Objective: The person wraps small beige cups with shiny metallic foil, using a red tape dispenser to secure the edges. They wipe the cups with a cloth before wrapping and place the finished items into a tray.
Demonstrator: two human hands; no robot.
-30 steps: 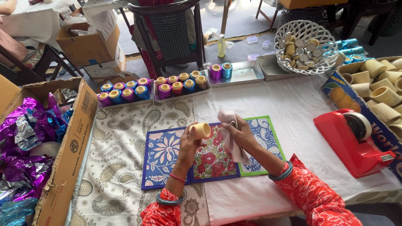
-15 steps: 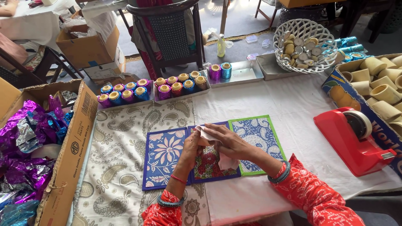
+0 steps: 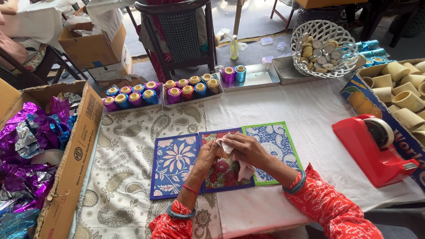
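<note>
- Far left, a cardboard box (image 3: 66,163) sits stuffed with crumpled purple and blue foil (image 3: 26,146); plenty of wrapping stock is on hand.
- Along the back of the bench (image 3: 310,115), two trays carry foil-wrapped cups (image 3: 133,95) in purple, blue and pink, packed side by side; judging by them, a good batch is already done.
- Just right of those, a steel tray (image 3: 259,79) holds only two wrapped cups, with room to spare.
- Centre stage: the left hand (image 3: 207,156) and right hand (image 3: 245,149) meet over the middle of three floral mats (image 3: 172,163), fingers curled in and pinching a pale pink sheet (image 3: 241,167) that is bunched between them and trails down to the mat.
- Whatever is inside that sheet is hidden by the fingers; I cannot tell.
- Both forearms angle in from the bottom edge, wrists bent, bangles showing, red sleeves pushed back.
- Right side, a red tape dispenser (image 3: 376,150) stands untouched, near the right elbow.
- Far right, a box of bare beige cups (image 3: 405,88) waits unwrapped, so much seems left; a white basket (image 3: 327,33) of small discs sits behind.
</note>
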